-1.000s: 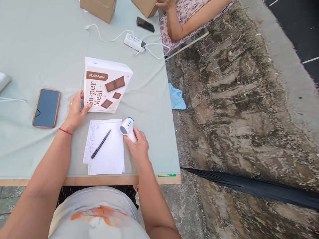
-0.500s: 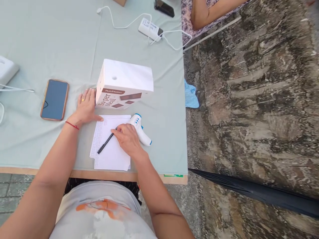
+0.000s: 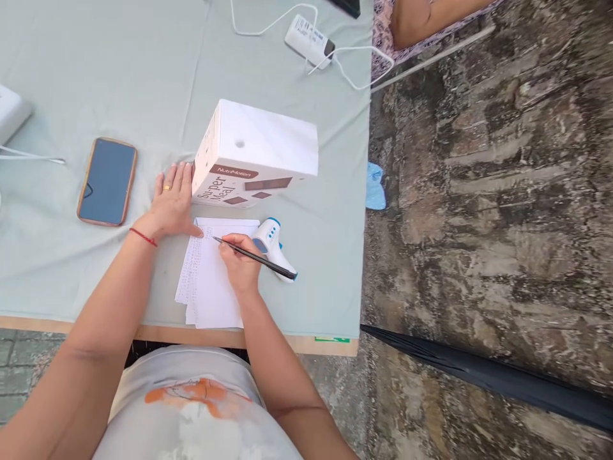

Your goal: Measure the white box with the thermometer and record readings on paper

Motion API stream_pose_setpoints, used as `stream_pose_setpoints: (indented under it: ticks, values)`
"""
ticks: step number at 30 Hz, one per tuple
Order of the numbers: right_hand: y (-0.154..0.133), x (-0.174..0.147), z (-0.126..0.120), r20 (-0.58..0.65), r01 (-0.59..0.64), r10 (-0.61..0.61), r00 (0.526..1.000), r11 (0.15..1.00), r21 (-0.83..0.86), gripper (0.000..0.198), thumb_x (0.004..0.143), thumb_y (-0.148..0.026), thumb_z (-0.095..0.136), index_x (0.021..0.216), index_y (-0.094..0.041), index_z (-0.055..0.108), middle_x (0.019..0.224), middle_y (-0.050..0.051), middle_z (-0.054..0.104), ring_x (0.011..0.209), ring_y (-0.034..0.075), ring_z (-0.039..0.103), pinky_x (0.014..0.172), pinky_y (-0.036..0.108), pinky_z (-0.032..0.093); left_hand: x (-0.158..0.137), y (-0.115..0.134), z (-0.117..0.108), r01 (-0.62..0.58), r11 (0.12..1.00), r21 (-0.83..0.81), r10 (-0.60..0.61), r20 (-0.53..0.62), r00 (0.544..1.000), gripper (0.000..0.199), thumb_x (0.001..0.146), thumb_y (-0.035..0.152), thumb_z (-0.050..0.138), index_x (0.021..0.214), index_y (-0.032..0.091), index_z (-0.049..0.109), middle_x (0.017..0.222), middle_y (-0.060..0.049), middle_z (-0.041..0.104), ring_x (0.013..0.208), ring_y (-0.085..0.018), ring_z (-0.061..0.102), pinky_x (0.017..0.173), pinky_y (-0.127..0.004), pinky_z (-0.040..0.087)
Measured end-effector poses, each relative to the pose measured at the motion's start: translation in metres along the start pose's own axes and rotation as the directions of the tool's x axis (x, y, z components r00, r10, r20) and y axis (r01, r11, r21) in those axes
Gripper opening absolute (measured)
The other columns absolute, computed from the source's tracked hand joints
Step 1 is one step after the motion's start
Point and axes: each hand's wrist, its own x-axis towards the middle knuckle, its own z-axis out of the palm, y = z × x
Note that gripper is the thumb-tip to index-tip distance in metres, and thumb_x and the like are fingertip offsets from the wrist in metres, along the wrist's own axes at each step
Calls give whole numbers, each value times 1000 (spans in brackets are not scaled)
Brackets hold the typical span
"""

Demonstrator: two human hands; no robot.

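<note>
My right hand (image 3: 241,263) grips a black pen (image 3: 261,259), its tip at the upper part of a stack of white paper sheets (image 3: 218,294) with small handwriting along the left side. Flat on the table, with fingers spread, my left hand (image 3: 173,203) has its thumb on the paper's top left corner and its fingertips beside a white box (image 3: 268,137). That box stands upright behind the paper and reads "NutriMotion Super Meal". A white and blue infrared thermometer (image 3: 274,249) lies just right of the paper, partly behind the pen and my right hand.
A smartphone (image 3: 107,182) in a brown case lies left of my left hand. Farther back are a white device (image 3: 309,41) with a white cable (image 3: 357,83) and a white object (image 3: 10,115) at the left edge. Another person's arm (image 3: 421,22) shows beyond the table's (image 3: 330,255) right edge.
The pen has swung round in my right hand: its tip now points to the upper left at the paper, its back end to the lower right. The view has shifted slightly. My left hand stays in place.
</note>
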Motion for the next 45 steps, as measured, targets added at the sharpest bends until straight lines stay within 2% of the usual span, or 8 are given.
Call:
stream_pose_setpoints:
  ticks: [4, 11, 17, 23, 31, 45]
  values:
    - [5, -3, 7, -25, 59, -62, 998, 992, -114, 11, 76, -34, 63, 75, -23, 65, 64, -4, 62, 57, 13, 52, 57, 28, 47, -1, 0, 3, -15, 1000, 17, 15, -13, 1000, 165, 54, 69, 93, 168, 10, -10, 176, -25, 0, 162, -49, -6, 131, -58, -5]
    - [2, -6, 5, 76, 178, -166, 983, 959, -219, 13, 81, -32, 57, 73, -24, 62, 61, -4, 59, 57, 13, 51, 58, 28, 46, -1, -2, 5, -31, 999, -38, 30, -37, 999, 165, 49, 68, 95, 169, 10, -4, 176, -25, 1, 162, -48, -4, 131, -58, -7]
    - [4, -5, 5, 100, 184, -162, 982, 942, -279, 12, 82, -31, 56, 75, -24, 62, 62, -4, 60, 58, 13, 53, 60, 28, 47, -2, 0, 2, -25, 999, -41, 24, -23, 999, 163, 52, 68, 94, 169, 11, -4, 176, -24, -1, 162, -49, -5, 131, -60, -7]
    - [3, -4, 6, 86, 219, -203, 975, 945, -242, 9, 80, -28, 56, 73, -23, 61, 61, -4, 60, 56, 13, 53, 58, 27, 46, -3, 2, 0, -26, 999, -34, 25, -14, 1000, 163, 53, 67, 94, 169, 11, -6, 176, -25, -1, 162, -48, -5, 130, -60, -7]
    - [4, -5, 5, 81, 163, -147, 986, 954, -253, 11, 81, -31, 56, 73, -24, 61, 62, -4, 60, 57, 13, 51, 58, 27, 46, -2, 0, 1, -25, 999, -44, 24, -18, 1000, 163, 52, 69, 93, 169, 12, -6, 176, -24, -1, 162, -49, -5, 130, -60, -7]
    - [3, -5, 5, 80, 185, -169, 982, 945, -270, 11, 79, -30, 55, 71, -24, 60, 61, -4, 58, 57, 13, 51, 58, 27, 46, -2, 0, 2, -22, 999, -45, 21, -15, 1000, 162, 52, 68, 93, 169, 12, -5, 176, -24, -1, 162, -47, -6, 130, -60, -8]
